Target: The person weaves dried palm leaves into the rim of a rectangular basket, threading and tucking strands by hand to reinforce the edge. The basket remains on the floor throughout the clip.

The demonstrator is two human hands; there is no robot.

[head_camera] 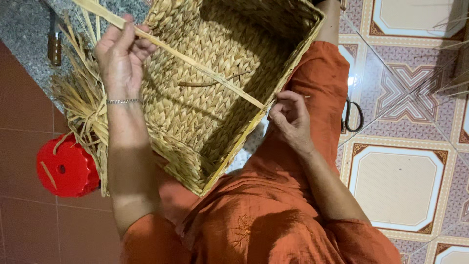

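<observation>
With the woven basket (205, 93) largely formed, the left hand (119, 54) grips a flat fibre strip (195, 66) while the right hand (290, 115) pinches its end at the unfinished rim

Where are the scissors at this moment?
In the head view, the scissors lie on the patterned tiled floor on the right side, just beyond the orange-clad leg and close to the right hand.
</observation>
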